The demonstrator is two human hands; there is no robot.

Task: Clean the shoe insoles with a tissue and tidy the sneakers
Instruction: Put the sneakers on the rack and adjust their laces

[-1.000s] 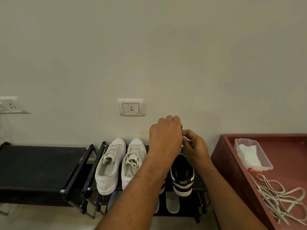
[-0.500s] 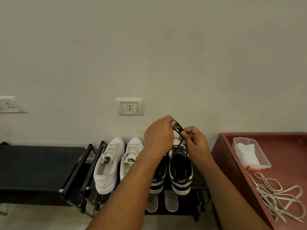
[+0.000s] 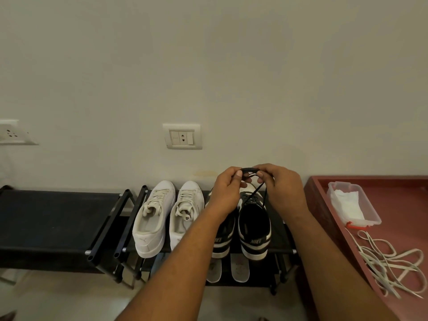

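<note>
Pinching black lace (image 3: pixel 249 169) between left hand (image 3: pixel 225 193) and right hand (image 3: pixel 285 191) — above black sneaker (image 3: pixel 253 228).

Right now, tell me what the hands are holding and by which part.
The left hand and the right hand both pinch the black lace of the black-and-white sneaker, by its looped free ends raised above the shoe.

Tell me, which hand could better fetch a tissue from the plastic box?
Probably the right hand: it is nearer the plastic box; the left hand is farther. Both pinch the black lace.
</note>
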